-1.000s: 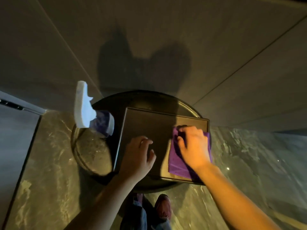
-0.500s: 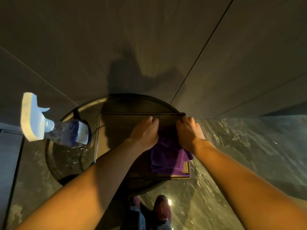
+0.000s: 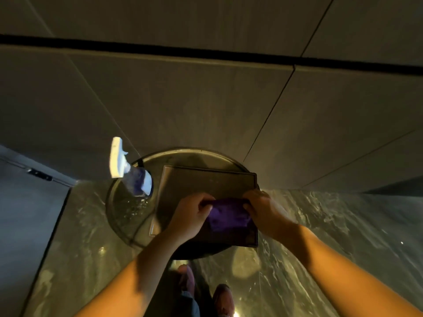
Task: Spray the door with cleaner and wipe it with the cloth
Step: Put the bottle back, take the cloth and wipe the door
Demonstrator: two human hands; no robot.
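On the left of the round glass table (image 3: 123,216) stands a spray bottle (image 3: 135,177) with a white trigger head and purple liquid, upright near the rim and just beside the left edge of a dark rectangular panel (image 3: 206,181), the door, which lies flat across the tabletop. Over the panel's near half, the left hand (image 3: 190,216) has its fingers curled onto the left edge of a purple cloth (image 3: 226,216), pinching the fabric. The cloth is bunched between both hands and rests on the panel. At its right edge the right hand (image 3: 265,213) grips it as well, fingers bent down over the fabric. Both bare forearms reach in from the bottom. Below the table, on a glossy marbled floor (image 3: 343,236), a reddish shoe (image 3: 223,298) shows. Grey wall panels (image 3: 206,99) with dark seams rise behind the table.
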